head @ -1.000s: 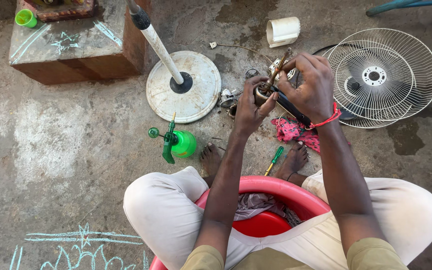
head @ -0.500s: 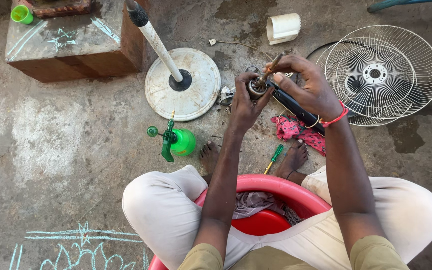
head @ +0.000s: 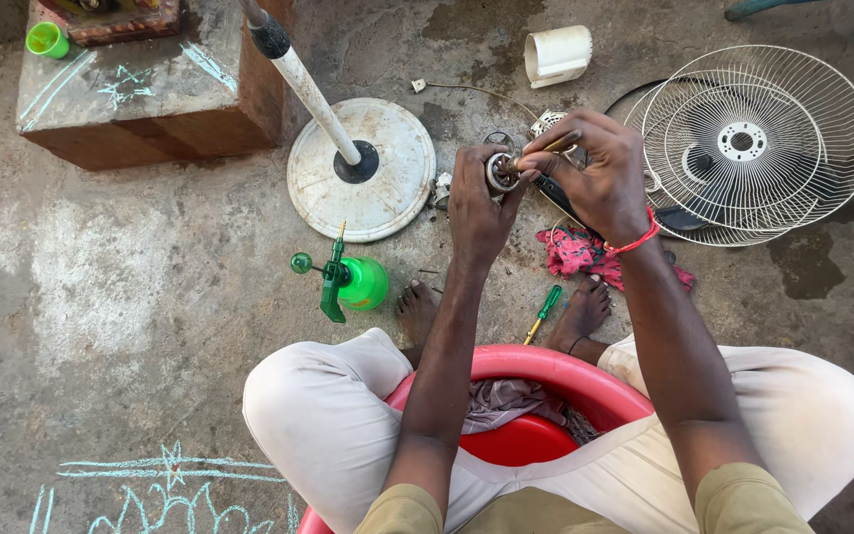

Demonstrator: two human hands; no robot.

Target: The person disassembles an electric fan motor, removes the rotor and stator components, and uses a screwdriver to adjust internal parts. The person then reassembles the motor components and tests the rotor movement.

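Fingers of your left hand (head: 478, 203) are gripping the round metal part (head: 499, 172), steadying it above the floor (head: 130, 297). Your right hand (head: 600, 176) is closing around the screwdriver (head: 546, 150), tip pressing into it.

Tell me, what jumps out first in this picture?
Two hands in the middle: the left hand grips a small round metal part, and the right hand pokes it with a thin tool. White wire fan guards lie at the right, and a bright green spray bottle sits left of the feet.

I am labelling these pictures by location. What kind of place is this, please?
Probably an informal fan-repair spot on a bare concrete floor: wire fan guards, a fan stand base and a green screwdriver lie around the seated person.
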